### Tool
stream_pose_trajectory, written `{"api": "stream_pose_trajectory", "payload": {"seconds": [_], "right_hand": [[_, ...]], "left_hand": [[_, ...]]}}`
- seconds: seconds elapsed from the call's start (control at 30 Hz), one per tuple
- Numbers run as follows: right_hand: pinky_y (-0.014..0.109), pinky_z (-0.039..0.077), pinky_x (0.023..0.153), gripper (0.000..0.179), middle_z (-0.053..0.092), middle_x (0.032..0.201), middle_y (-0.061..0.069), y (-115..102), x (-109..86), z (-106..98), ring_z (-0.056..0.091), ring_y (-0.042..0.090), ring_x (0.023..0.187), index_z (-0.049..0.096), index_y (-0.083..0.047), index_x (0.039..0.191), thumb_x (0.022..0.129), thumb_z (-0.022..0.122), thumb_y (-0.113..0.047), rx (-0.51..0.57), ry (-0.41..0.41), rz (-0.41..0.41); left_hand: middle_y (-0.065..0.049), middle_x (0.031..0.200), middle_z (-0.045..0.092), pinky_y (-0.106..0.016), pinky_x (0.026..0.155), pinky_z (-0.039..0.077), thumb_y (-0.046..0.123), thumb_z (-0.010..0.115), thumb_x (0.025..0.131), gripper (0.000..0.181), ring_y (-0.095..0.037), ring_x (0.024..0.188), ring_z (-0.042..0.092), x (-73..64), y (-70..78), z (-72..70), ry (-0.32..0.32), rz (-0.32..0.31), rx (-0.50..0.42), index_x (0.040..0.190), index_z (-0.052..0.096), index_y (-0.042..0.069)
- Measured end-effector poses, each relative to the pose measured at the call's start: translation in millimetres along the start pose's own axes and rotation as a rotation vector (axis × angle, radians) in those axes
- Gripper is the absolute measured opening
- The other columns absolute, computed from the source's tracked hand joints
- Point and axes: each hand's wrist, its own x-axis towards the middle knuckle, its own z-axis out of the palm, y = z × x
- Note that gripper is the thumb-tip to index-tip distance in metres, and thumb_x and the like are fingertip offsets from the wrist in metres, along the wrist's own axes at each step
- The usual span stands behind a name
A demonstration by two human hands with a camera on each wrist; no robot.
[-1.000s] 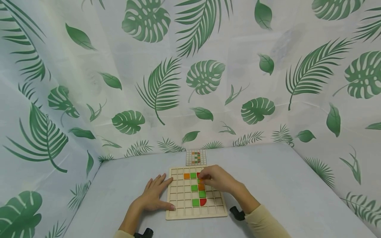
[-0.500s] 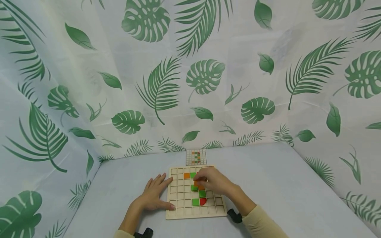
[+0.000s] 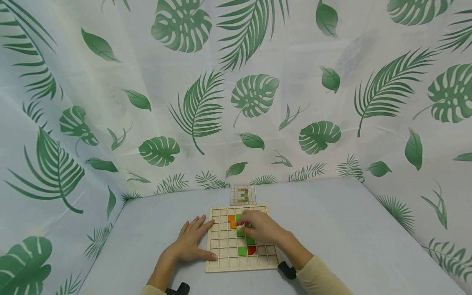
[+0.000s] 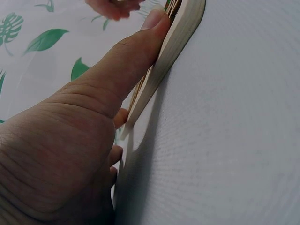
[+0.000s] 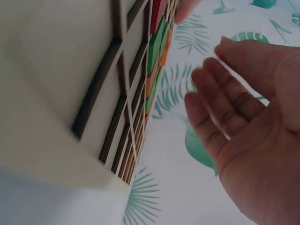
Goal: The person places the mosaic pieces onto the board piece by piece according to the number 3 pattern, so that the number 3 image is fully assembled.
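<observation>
A wooden grid board (image 3: pixel 221 264) lies on the table, with several coloured tiles in its cells. My left hand (image 3: pixel 189 241) is spread at the board's left side, its thumb resting on the near left edge. In the left wrist view, the thumb (image 4: pixel 129 58) lies over the rim. My right hand (image 3: pixel 259 226) hovers above the upper middle of the board, fingertips beside an orange tile (image 3: pixel 232 225). That tile lies just below another orange tile (image 3: pixel 231 218). The right wrist view shows this hand (image 5: pixel 253 112) with fingers loosely bent and nothing between them. It hides some tiles.
A small pattern card (image 3: pixel 242 195) stands or lies behind the board. Nearer on the board are green tiles (image 3: pixel 242 250) and a red rounded tile (image 3: pixel 251 250). A leaf-printed cloth (image 3: pixel 258 143) rises behind the pale table (image 3: pixel 332 225).
My right hand has moved left across the board. The orange tile it pinched half a second ago now lies on the board, released from its fingers. The left hand has stayed put.
</observation>
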Motion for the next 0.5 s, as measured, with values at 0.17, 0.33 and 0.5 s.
{"api": "stream_pose_trajectory", "payload": {"seconds": [0.17,0.33,0.5], "right_hand": [[0.042,0.058,0.097,0.025,0.071,0.123,0.0,-4.0,5.8,6.6,0.066,0.02,0.115,0.074,-0.012,0.125,0.101,0.069,-0.019,-0.089,-0.032,0.041],[0.044,0.057,0.1,0.027,0.071,0.127,0.004,-5.6,13.4,13.6,0.064,0.023,0.119,0.074,-0.011,0.126,0.101,0.068,-0.02,-0.164,-0.063,0.047],[0.04,0.057,0.093,0.023,0.071,0.122,0.004,-4.9,19.1,17.4,0.063,0.02,0.11,0.075,-0.014,0.12,0.1,0.071,-0.022,-0.236,-0.089,0.046]], "left_hand": [[-0.016,0.174,0.019,-0.069,0.128,0.0,0.074,0.082,0.07,0.115,-0.042,0.161,0.011,-1.1,0.0,0.2,-0.003,0.007,-0.005,0.163,0.037,0.026],[-0.017,0.174,0.019,-0.069,0.128,0.0,0.075,0.082,0.07,0.115,-0.043,0.161,0.011,-1.4,0.3,1.1,-0.003,0.006,-0.006,0.163,0.036,0.025],[-0.015,0.174,0.018,-0.068,0.128,0.0,0.075,0.081,0.07,0.115,-0.042,0.162,0.01,-0.8,0.4,0.2,-0.001,0.004,0.0,0.163,0.036,0.027]]}}
